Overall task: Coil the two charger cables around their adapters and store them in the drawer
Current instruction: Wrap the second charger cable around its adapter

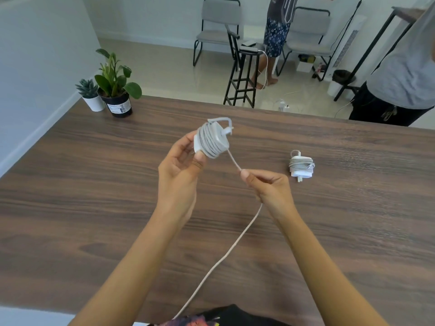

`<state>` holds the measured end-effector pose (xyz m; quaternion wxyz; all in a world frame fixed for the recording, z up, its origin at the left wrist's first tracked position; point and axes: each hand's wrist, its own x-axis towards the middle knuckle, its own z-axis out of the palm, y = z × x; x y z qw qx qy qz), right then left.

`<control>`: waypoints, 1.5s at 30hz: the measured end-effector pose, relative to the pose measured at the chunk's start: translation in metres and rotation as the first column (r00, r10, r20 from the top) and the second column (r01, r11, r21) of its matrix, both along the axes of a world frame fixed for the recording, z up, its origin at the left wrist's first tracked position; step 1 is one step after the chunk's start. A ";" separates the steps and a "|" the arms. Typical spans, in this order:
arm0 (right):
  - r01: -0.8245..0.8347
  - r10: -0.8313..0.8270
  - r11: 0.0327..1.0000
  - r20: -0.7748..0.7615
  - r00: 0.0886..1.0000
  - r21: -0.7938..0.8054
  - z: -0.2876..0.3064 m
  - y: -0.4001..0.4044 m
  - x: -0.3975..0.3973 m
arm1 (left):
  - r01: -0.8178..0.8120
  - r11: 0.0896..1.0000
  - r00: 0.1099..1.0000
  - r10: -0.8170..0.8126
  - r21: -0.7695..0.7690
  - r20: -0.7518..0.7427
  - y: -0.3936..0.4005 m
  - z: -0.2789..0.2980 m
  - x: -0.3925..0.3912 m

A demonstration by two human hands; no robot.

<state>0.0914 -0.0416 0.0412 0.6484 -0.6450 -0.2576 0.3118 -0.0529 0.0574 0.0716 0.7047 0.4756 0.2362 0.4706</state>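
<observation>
My left hand holds a white adapter up above the wooden table, with several turns of grey-white cable wound around it. From the adapter the loose cable runs down to my right hand, which pinches it between thumb and fingers. The rest of the cable trails across the table towards my body. A second white adapter lies on the table to the right of my right hand, its cable wound around it and its plug pins pointing towards me. No drawer is in view.
Two potted plants stand at the table's far left corner. A person in a grey shirt stands at the far right edge. Beyond the table are a black stool, chairs and another person standing.
</observation>
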 end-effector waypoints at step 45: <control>-0.067 0.072 0.997 0.794 0.603 -0.040 0.040 -0.014 -0.050 | 0.320 0.895 0.864 -0.140 0.312 -0.483 -0.017 -0.031 -0.066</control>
